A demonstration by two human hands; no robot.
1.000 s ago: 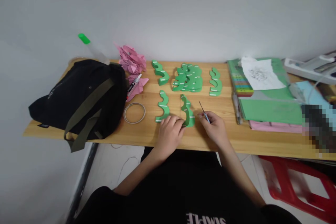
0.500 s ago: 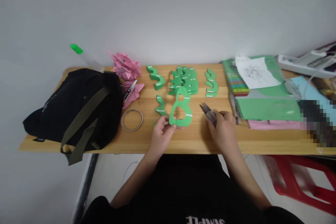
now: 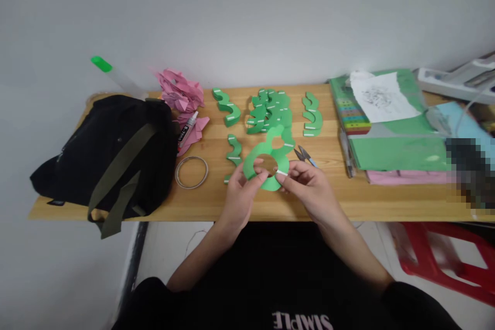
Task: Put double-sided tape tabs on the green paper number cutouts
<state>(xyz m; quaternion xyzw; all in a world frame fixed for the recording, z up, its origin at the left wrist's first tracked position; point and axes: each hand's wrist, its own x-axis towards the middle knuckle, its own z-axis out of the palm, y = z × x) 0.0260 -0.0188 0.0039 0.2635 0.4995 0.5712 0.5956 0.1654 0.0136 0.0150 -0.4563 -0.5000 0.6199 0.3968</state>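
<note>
A green paper cutout (image 3: 253,157) with two round holes, one large and one small, is held up off the table between both hands. My left hand (image 3: 243,191) pinches its lower left edge with the thumb on top. At its lower right edge, my right hand (image 3: 309,185) grips it near a white strip. Thread snips (image 3: 306,155) lie on the table just beyond my right hand, partly hidden by it. Behind the cutout is a cluster of green wavy paper pieces (image 3: 270,108). Another wavy piece (image 3: 234,149) lies by my left hand, partly covered.
A roll of tape (image 3: 177,174), a glue tube (image 3: 186,131), crumpled pink paper (image 3: 180,90) and a black bag (image 3: 127,160) are on the left. Green paper packs (image 3: 400,153), a pen (image 3: 347,152) and a power strip (image 3: 444,87) lie on the right. A red stool (image 3: 429,255) stands below.
My right hand has let go of the snips, now lying on the table, and has moved left onto the cutout. The cutout has opened into a rounder shape, held by both hands.
</note>
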